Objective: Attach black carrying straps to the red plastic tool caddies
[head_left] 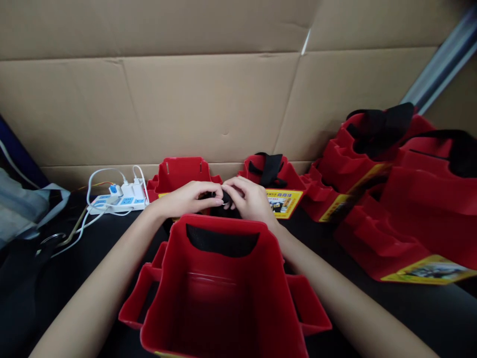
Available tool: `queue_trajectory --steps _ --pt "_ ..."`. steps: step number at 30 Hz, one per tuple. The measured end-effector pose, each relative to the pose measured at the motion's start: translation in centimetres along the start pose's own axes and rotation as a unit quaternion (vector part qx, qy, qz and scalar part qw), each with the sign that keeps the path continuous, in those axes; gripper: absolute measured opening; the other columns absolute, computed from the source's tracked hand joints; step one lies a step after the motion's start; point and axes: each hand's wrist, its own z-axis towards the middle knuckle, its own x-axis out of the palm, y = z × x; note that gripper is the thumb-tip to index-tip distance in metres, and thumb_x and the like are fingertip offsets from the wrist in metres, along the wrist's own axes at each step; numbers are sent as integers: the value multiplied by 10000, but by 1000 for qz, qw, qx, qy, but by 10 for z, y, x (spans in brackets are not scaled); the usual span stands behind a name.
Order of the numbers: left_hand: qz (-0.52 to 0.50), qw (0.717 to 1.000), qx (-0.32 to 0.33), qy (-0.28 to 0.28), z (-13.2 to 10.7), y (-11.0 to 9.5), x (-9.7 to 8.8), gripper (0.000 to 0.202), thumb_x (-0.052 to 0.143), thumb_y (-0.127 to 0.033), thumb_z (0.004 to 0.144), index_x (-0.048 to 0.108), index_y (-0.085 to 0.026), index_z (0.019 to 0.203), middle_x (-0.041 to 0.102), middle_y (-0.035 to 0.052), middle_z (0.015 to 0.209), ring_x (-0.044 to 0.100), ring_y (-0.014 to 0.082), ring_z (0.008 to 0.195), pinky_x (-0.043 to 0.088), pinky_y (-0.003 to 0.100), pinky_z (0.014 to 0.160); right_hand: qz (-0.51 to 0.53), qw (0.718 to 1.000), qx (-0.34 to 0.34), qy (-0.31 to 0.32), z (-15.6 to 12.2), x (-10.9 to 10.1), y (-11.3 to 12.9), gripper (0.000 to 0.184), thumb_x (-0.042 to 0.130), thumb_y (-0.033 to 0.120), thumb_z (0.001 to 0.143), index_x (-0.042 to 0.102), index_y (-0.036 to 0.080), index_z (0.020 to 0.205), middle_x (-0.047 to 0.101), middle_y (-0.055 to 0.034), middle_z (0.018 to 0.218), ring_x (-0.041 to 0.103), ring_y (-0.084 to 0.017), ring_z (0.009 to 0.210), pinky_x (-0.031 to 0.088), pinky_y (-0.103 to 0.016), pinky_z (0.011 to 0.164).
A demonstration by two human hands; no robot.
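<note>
A red felt storage bag (223, 298) stands open right in front of me, with side pockets and a black mesh patch inside its far wall. Behind its far rim my left hand (186, 198) and my right hand (249, 198) meet, fingers pinched together on a small black strap piece (224, 197) between them. Both forearms reach past the bag's sides. What the strap joins to is hidden behind the rim.
More red bags lie on the black table: one open (181, 173) behind my hands, one with a black strap (271, 174), several stacked at right (391, 189). A white power strip with chargers (121, 199) sits at left. Cardboard sheets (208, 99) wall the back.
</note>
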Motion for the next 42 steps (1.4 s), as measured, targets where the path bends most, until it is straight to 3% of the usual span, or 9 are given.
queue_trajectory --steps 6,12,16,23,27,37,42 --pt "-6 1000 13 15 1 4 2 157 484 -317 816 548 -176 791 579 17 869 517 130 806 395 237 734 95 991 64 62 3 -2 -3 217 478 365 826 555 172 761 580 5 562 599 -131 485 482 -231 479" --pt "10 999 8 -44 -1 0 -3 171 476 -322 816 533 -166 775 553 11 804 495 127 766 385 231 701 213 971 90 55 7 -7 -6 212 581 345 755 578 139 803 601 -20 653 625 -136 571 468 -191 411" --pt "14 999 4 -29 -3 -1 -5 167 460 -314 826 517 -163 782 538 5 795 482 118 741 382 223 685 237 963 111 72 8 -9 -6 188 620 302 717 582 124 766 596 -16 628 624 -129 560 499 -197 444" --pt "48 999 -3 -17 -2 3 -5 175 460 -320 830 498 -154 789 520 0 794 465 114 738 369 229 683 252 957 139 37 7 -6 -8 216 645 192 661 503 160 820 571 20 675 617 -117 556 548 -238 488" --pt "57 998 0 -5 -2 1 -4 206 451 -352 835 499 -155 798 530 10 824 476 125 766 374 245 708 296 927 212 96 6 -7 -6 218 574 65 671 528 147 868 556 21 672 599 -88 583 550 -208 524" --pt "40 999 13 -7 -4 -3 -6 200 447 -343 838 492 -153 793 515 8 812 463 117 750 376 242 692 453 822 286 192 7 -13 -13 80 570 89 716 550 135 777 583 11 655 560 -36 588 454 -96 509" --pt "41 999 19 7 -4 -6 -7 191 465 -331 830 485 -151 772 501 5 783 449 114 736 371 241 688 466 811 298 191 5 -10 -9 91 558 51 711 568 124 764 576 20 633 540 -18 551 419 -67 467"
